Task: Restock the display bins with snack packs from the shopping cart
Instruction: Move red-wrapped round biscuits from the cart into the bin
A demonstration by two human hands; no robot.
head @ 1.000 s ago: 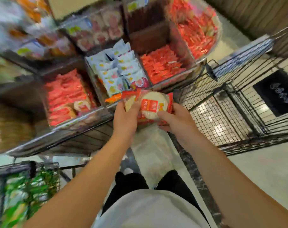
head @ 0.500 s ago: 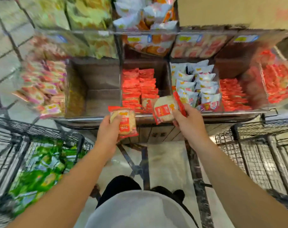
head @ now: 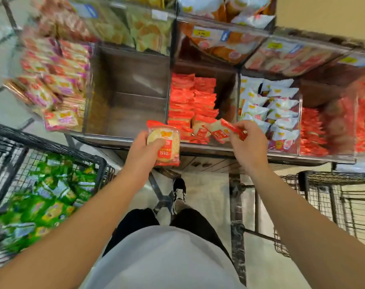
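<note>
My left hand (head: 143,152) grips a red-edged snack pack (head: 165,142) with a round pale cracker inside, held just in front of the display's metal rim (head: 106,138). My right hand (head: 247,142) pinches a second red pack (head: 225,130) over the front of the bin of red packs (head: 191,103). To the left of that bin is a bare wooden-lined bin (head: 133,97). A black wire shopping cart (head: 102,170) at the lower left holds several green snack packs (head: 46,203).
Other bins hold pink packs (head: 56,88) at the left, white packs (head: 269,107) right of centre and more red packs (head: 315,134) at the far right. An upper row of bins sits behind. A second wire cart (head: 327,207) stands at the right. My shoe (head: 179,192) is below the display.
The view swung left from the right cart to face the bins. My hands, which held one stack together, separated, each with its own pack. The right hand's pack moved over the red bin.
</note>
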